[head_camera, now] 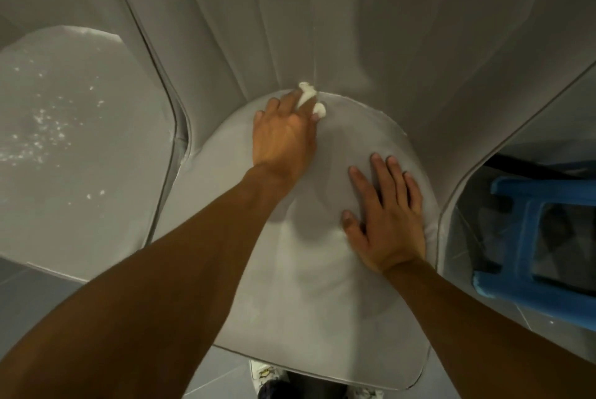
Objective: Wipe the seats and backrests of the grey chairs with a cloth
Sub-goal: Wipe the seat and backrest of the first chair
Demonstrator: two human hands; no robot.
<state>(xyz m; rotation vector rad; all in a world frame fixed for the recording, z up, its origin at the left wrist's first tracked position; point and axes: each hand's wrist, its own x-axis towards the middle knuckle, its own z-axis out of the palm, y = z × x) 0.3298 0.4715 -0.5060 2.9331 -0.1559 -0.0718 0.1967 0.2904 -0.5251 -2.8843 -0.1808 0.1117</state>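
While the right hand (387, 214) lies flat on the grey chair seat (322, 308), fingers straight and spread, the left hand (283, 134) is up at the far end, fingers curled round a bunched white cloth (306, 97). And look where that cloth sits: right in the crease where the seat meets the backrest (290, 21), with a second tuft poking out between the fingers. The hands are apart, the left ahead and left of centre, the right nearer the body and over toward the seat's right edge.

Now the geometry that matters. The seat runs long from that back crease toward the person's feet, with a shoe (263, 376) showing just under the front rim. The cloth is at the far end of that axis, so any stroke over the seat has to come back toward the body, and the right hand lies on the right half of that path. The backrest rises straight beyond the cloth, its ribbed panels fanning upward. The left hand is plainly the nearer one, and I judge a push forward and up would carry the cloth onto it.

Off to the left, a neighbouring grey chair (64, 147) shows white specks on its seat, and by my reading it wants wiping. On the right, a blue plastic stool (532, 237) stands just beside this chair.
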